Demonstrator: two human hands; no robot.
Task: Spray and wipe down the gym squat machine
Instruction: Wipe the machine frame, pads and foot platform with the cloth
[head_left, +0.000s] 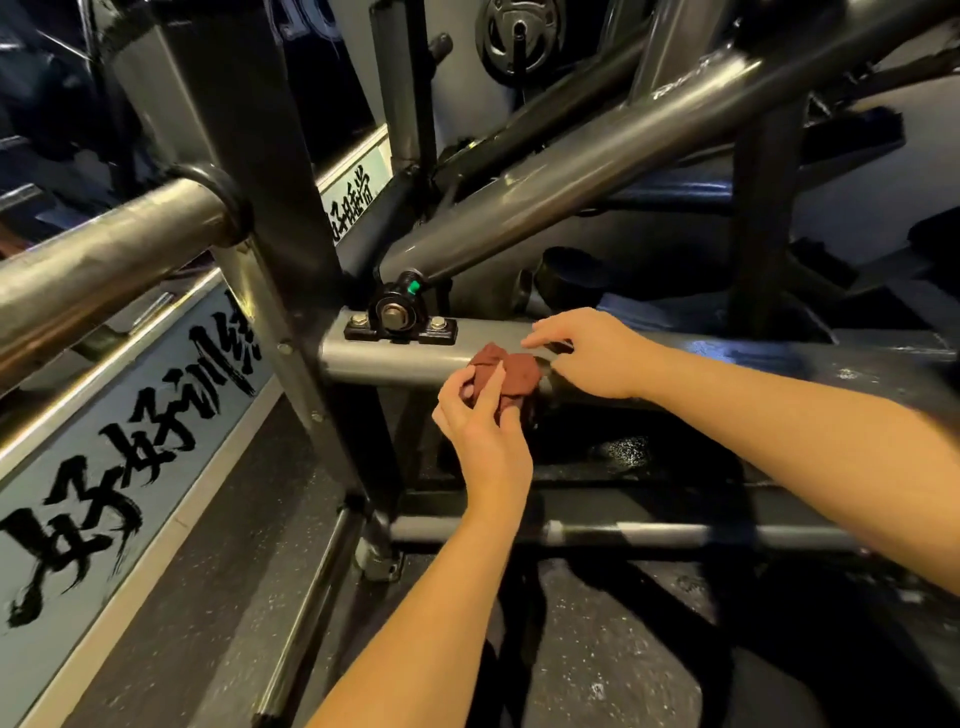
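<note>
Left hand (483, 431) grips a bunched red-brown cloth (519, 371) against the grey crossbar (395, 358). Right hand (597, 353) meets the cloth's edge, hold unclear. Bolted on the crossbar beside the cloth: bearing block (397, 317). Above the crossbar: slanted tube (571, 176).

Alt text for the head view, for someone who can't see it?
The left hand grips a bunched reddish-brown cloth on a grey horizontal frame tube; the right hand reaches to its edge. A bolted black bearing block sits alongside.
</note>
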